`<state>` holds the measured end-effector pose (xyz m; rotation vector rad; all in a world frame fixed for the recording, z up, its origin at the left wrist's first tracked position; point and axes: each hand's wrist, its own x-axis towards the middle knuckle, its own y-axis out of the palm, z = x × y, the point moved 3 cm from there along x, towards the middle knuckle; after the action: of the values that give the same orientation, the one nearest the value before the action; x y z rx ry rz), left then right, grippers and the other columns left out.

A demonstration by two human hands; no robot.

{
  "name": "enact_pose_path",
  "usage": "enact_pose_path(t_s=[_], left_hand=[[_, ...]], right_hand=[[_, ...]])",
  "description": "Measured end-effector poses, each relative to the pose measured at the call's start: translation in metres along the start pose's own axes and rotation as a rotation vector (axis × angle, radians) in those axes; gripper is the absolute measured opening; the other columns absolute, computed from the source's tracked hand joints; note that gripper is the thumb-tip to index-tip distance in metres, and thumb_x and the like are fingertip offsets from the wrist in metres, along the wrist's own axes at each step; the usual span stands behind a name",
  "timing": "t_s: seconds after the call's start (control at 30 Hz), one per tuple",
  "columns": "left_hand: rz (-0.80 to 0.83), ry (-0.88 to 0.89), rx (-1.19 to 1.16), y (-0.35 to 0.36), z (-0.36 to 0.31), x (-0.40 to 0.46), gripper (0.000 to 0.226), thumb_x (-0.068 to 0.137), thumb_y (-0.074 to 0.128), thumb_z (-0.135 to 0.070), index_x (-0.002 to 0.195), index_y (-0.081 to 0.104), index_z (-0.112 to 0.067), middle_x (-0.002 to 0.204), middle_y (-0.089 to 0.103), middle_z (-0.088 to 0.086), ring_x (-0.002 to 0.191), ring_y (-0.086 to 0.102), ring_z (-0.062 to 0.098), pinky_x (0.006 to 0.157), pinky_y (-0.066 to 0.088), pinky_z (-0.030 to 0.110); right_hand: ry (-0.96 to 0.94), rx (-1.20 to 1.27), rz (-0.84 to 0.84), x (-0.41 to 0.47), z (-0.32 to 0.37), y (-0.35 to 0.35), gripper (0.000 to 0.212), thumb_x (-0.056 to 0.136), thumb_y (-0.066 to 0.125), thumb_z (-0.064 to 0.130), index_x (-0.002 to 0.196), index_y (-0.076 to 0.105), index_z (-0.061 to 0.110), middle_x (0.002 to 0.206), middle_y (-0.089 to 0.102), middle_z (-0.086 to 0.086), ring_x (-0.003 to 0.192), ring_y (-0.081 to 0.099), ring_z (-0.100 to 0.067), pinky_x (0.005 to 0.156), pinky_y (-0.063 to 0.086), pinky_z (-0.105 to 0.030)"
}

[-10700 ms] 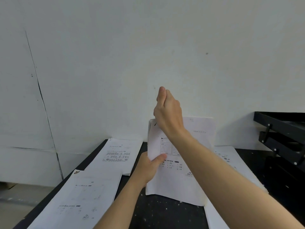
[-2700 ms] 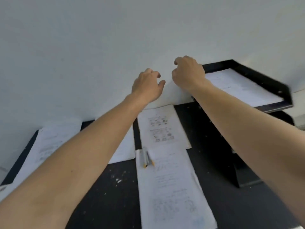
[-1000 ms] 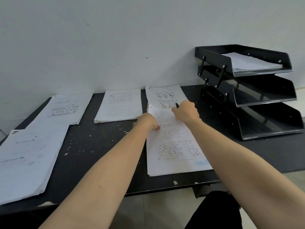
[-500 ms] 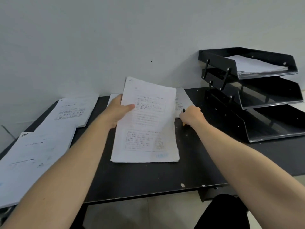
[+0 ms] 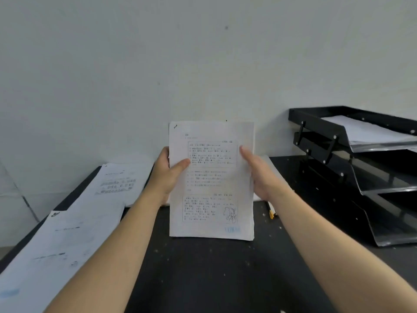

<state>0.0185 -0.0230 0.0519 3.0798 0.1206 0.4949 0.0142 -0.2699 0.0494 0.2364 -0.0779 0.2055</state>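
Observation:
A stack of printed sheets (image 5: 212,199) stands upright on its bottom edge on the black table (image 5: 203,279), in the middle of the view. My left hand (image 5: 167,175) grips its left edge, thumb across the front page. My right hand (image 5: 259,175) lies flat against the stack's right edge with straight fingers. The back of the stack is hidden.
A black three-tier tray rack (image 5: 352,172) stands at the right, with white sheets (image 5: 365,129) in its top tier. More paper stacks lie at the left (image 5: 63,249) and back left (image 5: 117,184). A pen (image 5: 270,211) lies just right of the held stack. A white wall rises behind.
The stack has been raised from a tilt to upright on its bottom edge. My right hand has come off the table to the stack's right edge.

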Motion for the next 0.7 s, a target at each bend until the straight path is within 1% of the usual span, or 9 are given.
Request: enact_pose_path(t_s=[0.03, 0.1, 0.17, 0.23, 0.33, 0.43, 0.5, 0.6, 0.7], left_hand=[[-0.008, 0.005, -0.012, -0.003, -0.003, 0.0, 0.031, 0.094, 0.069, -0.007, 0.114, 0.057, -0.028, 0.111, 0.072, -0.007, 0.094, 0.073, 0.005, 0.077, 0.06, 0.029], [0.022, 0.012, -0.04, -0.009, -0.009, 0.0, 0.031, 0.094, 0.068, -0.007, 0.117, 0.06, -0.027, 0.113, 0.074, -0.002, 0.102, 0.073, 0.015, 0.082, 0.06, 0.036], [0.067, 0.026, -0.053, -0.014, -0.016, 0.001, 0.029, 0.096, 0.065, -0.009, 0.119, 0.063, -0.028, 0.114, 0.075, -0.004, 0.105, 0.072, 0.017, 0.083, 0.06, 0.037], [0.084, 0.052, -0.067, -0.017, -0.023, 0.001, 0.024, 0.1, 0.06, -0.013, 0.119, 0.064, -0.028, 0.113, 0.076, -0.006, 0.104, 0.073, 0.015, 0.079, 0.06, 0.031], [0.041, 0.079, -0.075, -0.021, -0.027, 0.004, 0.02, 0.102, 0.056, -0.015, 0.116, 0.066, -0.025, 0.111, 0.077, -0.006, 0.103, 0.073, 0.014, 0.079, 0.059, 0.028], [0.023, 0.056, -0.119, -0.024, -0.022, 0.003, 0.018, 0.101, 0.057, -0.014, 0.114, 0.068, -0.021, 0.112, 0.077, -0.002, 0.104, 0.073, 0.019, 0.081, 0.06, 0.033], [0.054, 0.021, -0.138, -0.026, -0.016, 0.001, 0.019, 0.097, 0.062, -0.018, 0.115, 0.068, -0.019, 0.113, 0.077, 0.0, 0.105, 0.073, 0.02, 0.084, 0.061, 0.035], [0.146, -0.069, -0.082, -0.025, -0.002, -0.005, 0.039, 0.083, 0.072, -0.027, 0.119, 0.068, -0.017, 0.117, 0.076, 0.001, 0.11, 0.071, 0.02, 0.097, 0.056, 0.044], [0.188, -0.097, -0.061, -0.017, 0.005, -0.009, 0.035, 0.079, 0.073, -0.027, 0.114, 0.072, -0.02, 0.116, 0.076, -0.001, 0.112, 0.07, 0.019, 0.102, 0.053, 0.044]], right_hand=[[-0.027, -0.006, -0.031, 0.004, -0.001, 0.005, 0.065, 0.082, 0.071, 0.047, 0.132, 0.065, 0.007, 0.122, 0.076, -0.011, 0.115, 0.072, -0.032, 0.092, 0.06, -0.045], [-0.093, -0.029, -0.072, 0.012, -0.002, 0.01, 0.053, 0.08, 0.08, 0.032, 0.123, 0.069, 0.003, 0.114, 0.078, -0.015, 0.11, 0.074, -0.038, 0.089, 0.062, -0.049], [-0.156, -0.053, -0.076, 0.017, -0.001, 0.011, 0.041, 0.088, 0.078, 0.024, 0.121, 0.071, 0.001, 0.112, 0.079, -0.016, 0.106, 0.075, -0.038, 0.088, 0.062, -0.051], [-0.207, -0.068, -0.057, 0.019, -0.001, 0.013, 0.034, 0.093, 0.074, 0.02, 0.121, 0.071, 0.001, 0.112, 0.078, -0.016, 0.104, 0.076, -0.035, 0.087, 0.063, -0.051], [-0.231, -0.061, -0.014, 0.017, -0.001, 0.019, 0.039, 0.087, 0.077, 0.022, 0.12, 0.072, 0.002, 0.115, 0.078, -0.015, 0.106, 0.076, -0.033, 0.087, 0.063, -0.047], [-0.195, -0.09, 0.03, 0.015, -0.003, 0.018, 0.043, 0.082, 0.08, 0.023, 0.121, 0.073, 0.006, 0.117, 0.078, -0.012, 0.107, 0.076, -0.031, 0.087, 0.062, -0.045], [-0.161, -0.089, 0.037, 0.014, -0.009, 0.015, 0.044, 0.082, 0.08, 0.022, 0.121, 0.073, 0.005, 0.117, 0.078, -0.012, 0.109, 0.075, -0.033, 0.088, 0.062, -0.047], [-0.125, -0.062, 0.044, 0.015, -0.018, 0.014, 0.044, 0.082, 0.08, 0.02, 0.123, 0.072, 0.003, 0.12, 0.076, -0.014, 0.112, 0.073, -0.034, 0.093, 0.06, -0.05], [-0.126, -0.086, 0.076, 0.015, -0.023, 0.015, 0.039, 0.087, 0.078, 0.01, 0.125, 0.071, 0.005, 0.123, 0.075, -0.014, 0.113, 0.073, -0.035, 0.093, 0.06, -0.052]])
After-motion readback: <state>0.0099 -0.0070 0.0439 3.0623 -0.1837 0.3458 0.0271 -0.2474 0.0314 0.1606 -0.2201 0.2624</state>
